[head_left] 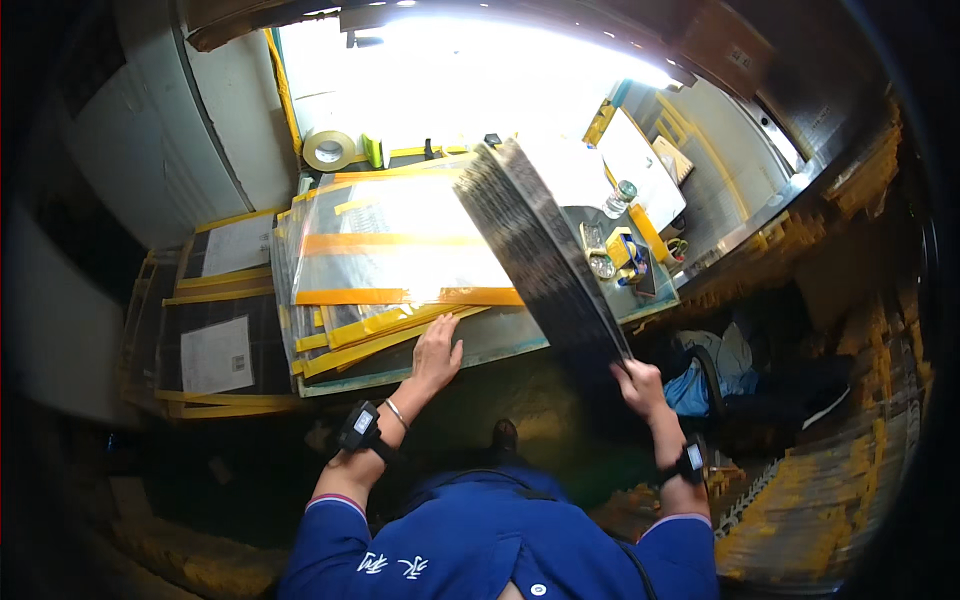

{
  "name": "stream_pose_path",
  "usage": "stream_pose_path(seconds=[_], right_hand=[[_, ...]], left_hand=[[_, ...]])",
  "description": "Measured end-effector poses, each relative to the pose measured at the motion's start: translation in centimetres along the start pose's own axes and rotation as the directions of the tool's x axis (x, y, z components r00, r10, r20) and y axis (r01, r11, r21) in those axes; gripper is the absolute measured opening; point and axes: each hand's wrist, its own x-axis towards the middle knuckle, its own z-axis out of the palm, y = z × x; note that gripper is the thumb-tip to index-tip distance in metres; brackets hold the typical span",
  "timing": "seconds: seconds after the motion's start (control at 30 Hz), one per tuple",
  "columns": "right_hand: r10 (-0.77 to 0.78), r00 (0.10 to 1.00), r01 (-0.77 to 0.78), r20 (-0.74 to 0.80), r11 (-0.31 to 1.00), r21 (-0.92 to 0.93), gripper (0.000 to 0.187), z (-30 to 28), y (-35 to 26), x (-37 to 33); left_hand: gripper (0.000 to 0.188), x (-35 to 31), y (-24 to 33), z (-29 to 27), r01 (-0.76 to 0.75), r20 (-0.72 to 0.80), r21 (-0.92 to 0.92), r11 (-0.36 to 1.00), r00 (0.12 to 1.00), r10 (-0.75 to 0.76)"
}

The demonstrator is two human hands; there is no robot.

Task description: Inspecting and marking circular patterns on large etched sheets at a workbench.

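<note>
My right hand (640, 388) grips the lower end of a long, dark bundle of thin, layered sheets (545, 255). The bundle slants up and to the left over the table, blurred in places. What the sheets are made of I cannot tell. My left hand (435, 358) is open with its fingers stretched out, at the front edge of a pile of flat packages in clear film (400, 270), bound with yellow and orange tape. Whether its fingertips touch the pile is unclear. The pile lies on a glass-like tabletop (500, 342).
Left of the table stand more dark taped packages (270, 345) with white paper labels. A tape roll (328, 151) sits at the back left. On the right are a glass jar (622, 195), a yellow tape dispenser (622, 248) and scissors (677, 248). Blue cloth (690, 388) hangs beside my right hand.
</note>
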Motion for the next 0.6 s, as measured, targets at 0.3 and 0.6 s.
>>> stream_pose_path(seconds=[0.3, 0.6], right_hand=[[0.084, 0.979, -0.094, -0.187, 0.995, -0.046, 0.008, -5.3, 10.0, -7.6], [-0.012, 0.991, 0.012, -0.136, 1.0, -0.002, 0.01, -6.9, 18.1, -5.5]], left_hand=[[0.061, 10.6, 2.8, 14.0, -0.255, 0.164, 0.373, 0.892, 0.964, 0.207], [0.033, 9.1, 1.1, 8.7, -0.269, 0.063, 0.447, 0.853, 0.961, 0.27]])
